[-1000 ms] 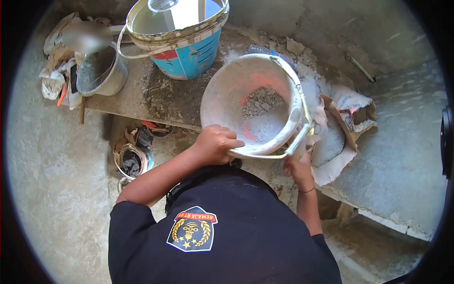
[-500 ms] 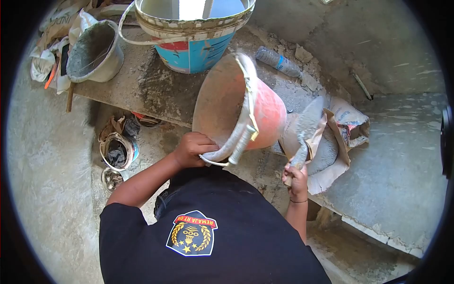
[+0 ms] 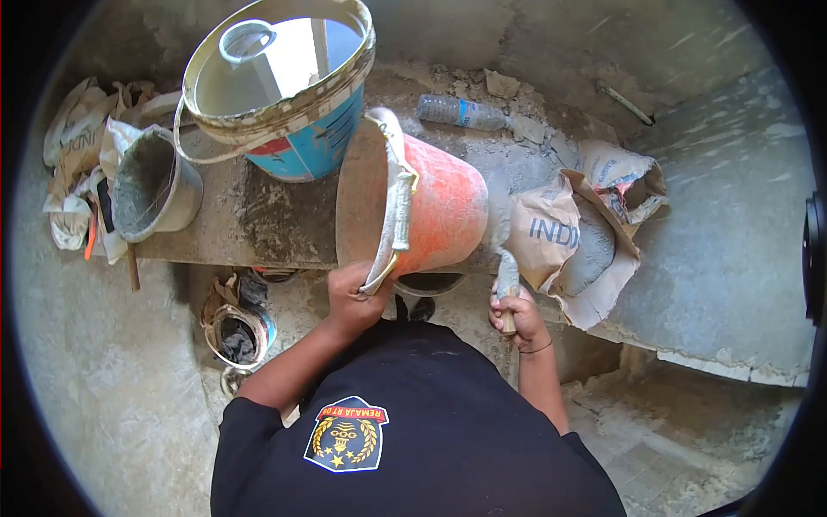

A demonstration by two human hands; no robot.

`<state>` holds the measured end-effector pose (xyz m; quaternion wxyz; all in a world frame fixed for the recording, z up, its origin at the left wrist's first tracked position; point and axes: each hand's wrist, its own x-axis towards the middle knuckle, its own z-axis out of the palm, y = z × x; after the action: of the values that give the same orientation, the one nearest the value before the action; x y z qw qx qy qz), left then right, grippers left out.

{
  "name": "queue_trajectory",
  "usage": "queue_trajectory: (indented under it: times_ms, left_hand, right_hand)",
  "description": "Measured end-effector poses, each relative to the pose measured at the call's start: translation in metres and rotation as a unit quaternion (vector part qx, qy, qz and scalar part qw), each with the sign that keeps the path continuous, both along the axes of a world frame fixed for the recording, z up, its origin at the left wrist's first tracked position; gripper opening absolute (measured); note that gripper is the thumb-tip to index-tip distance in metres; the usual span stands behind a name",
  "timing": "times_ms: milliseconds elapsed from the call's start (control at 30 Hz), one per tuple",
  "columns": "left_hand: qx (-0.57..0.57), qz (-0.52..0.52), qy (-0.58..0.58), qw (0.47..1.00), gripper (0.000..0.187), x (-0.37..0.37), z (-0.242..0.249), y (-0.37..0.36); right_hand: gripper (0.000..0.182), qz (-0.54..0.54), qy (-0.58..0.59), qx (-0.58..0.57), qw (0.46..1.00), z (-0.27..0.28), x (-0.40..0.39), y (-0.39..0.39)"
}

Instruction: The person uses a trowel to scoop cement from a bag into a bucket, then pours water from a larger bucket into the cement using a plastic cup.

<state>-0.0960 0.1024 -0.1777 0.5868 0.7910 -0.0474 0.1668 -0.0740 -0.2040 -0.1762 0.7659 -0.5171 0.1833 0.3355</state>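
My left hand (image 3: 355, 297) is closed around the rim of a red bucket (image 3: 444, 202), which is tipped on its side with its mouth to the left. The bucket's cement-crusted handle hangs across the rim. In my right hand (image 3: 517, 314) is a trowel (image 3: 506, 267), gripped by its wooden handle and coated with grey cement. Its blade points away from me, right at the bucket's base. Just right of the blade lies an open paper cement bag (image 3: 538, 228) with grey powder (image 3: 594, 250) inside.
A large blue bucket (image 3: 314, 138) of water, with a round container floating in it, stands behind. Further left is a grey bucket (image 3: 159, 189) by crumpled sacks (image 3: 77, 129). A plastic bottle (image 3: 461, 112) lies near rubble. On the floor sits a small bucket (image 3: 241, 336); the ledge edge (image 3: 724, 366) runs right.
The trowel has moved left from the cement bag to the red bucket's base. The red bucket has shifted, with its mouth turned further left. The view has shifted as well.
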Motion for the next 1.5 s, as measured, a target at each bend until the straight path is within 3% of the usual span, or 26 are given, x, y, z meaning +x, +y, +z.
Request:
queue_trajectory:
  times_ms: [133, 200, 233, 333, 467, 533, 600, 633, 667, 733, 767, 933, 1100, 1200, 1333, 1500]
  left_hand:
    - [0.029, -0.001, -0.034, 0.999, 0.014, -0.001, -0.007, 0.001]
    - [0.009, 0.012, -0.069, 0.998, 0.012, 0.001, -0.010, 0.002]
    - [0.013, 0.008, -0.071, 0.997, 0.012, 0.001, -0.009, 0.006]
    - [0.035, 0.018, -0.044, 0.998, 0.009, 0.002, -0.005, 0.012]
    - [0.028, 0.022, -0.053, 0.998, 0.007, 0.000, -0.010, 0.013]
    - [0.027, 0.022, -0.052, 0.998, 0.006, 0.002, -0.008, 0.014]
    - [0.020, 0.019, -0.069, 0.997, 0.006, 0.000, -0.008, 0.012]
    - [0.018, 0.025, -0.065, 0.997, 0.006, -0.003, -0.011, 0.011]
    - [0.030, 0.022, -0.061, 0.997, 0.006, -0.004, -0.013, 0.013]
    - [0.044, 0.013, -0.071, 0.996, 0.008, 0.001, -0.013, 0.019]
    - [0.047, 0.012, -0.067, 0.997, 0.009, -0.001, -0.013, 0.024]
    - [0.048, -0.002, -0.089, 0.995, 0.015, 0.006, 0.003, 0.016]
    - [0.033, 0.020, -0.132, 0.991, 0.018, 0.043, 0.026, 0.002]
    - [0.010, 0.007, -0.157, 0.988, 0.021, 0.078, 0.046, -0.011]
    - [-0.241, 0.001, -0.054, 0.969, 0.041, 0.137, 0.057, -0.027]
    - [-0.334, -0.030, -0.043, 0.941, 0.044, 0.201, 0.072, -0.062]
  right_hand:
    - [0.024, -0.157, -0.055, 0.020, 0.986, -0.012, 0.006, 0.011]
    - [0.020, 0.059, -0.031, -0.032, 0.997, -0.016, 0.006, 0.016]
    - [0.016, 0.040, -0.010, 0.047, 0.998, -0.016, 0.005, 0.013]
    - [0.016, -0.061, -0.030, 0.019, 0.998, -0.021, 0.011, 0.000]
    - [0.024, 0.041, 0.009, 0.028, 0.999, -0.029, -0.003, 0.033]
    - [0.024, 0.009, 0.043, 0.055, 0.997, -0.031, -0.003, 0.027]
    - [0.012, -0.047, 0.012, 0.071, 0.996, -0.038, 0.008, 0.010]
    - [0.011, -0.114, 0.030, 0.092, 0.989, -0.039, 0.009, 0.014]
    - [0.011, -0.112, 0.035, 0.092, 0.989, -0.040, 0.000, 0.020]
    - [0.013, 0.077, -0.039, -0.006, 0.996, -0.025, -0.004, 0.034]
    - [0.018, 0.063, 0.003, -0.001, 0.998, -0.026, -0.003, 0.024]
    - [0.022, 0.060, -0.033, -0.006, 0.998, -0.012, 0.001, 0.003]
    - [0.023, -0.019, -0.077, 0.001, 0.997, 0.008, -0.002, 0.003]
    - [0.024, -0.066, -0.086, 0.006, 0.994, 0.028, 0.002, 0.001]
    - [0.026, -0.132, -0.133, -0.012, 0.982, 0.062, 0.018, -0.002]
    - [0.028, -0.175, -0.163, -0.055, 0.969, 0.078, 0.048, -0.016]
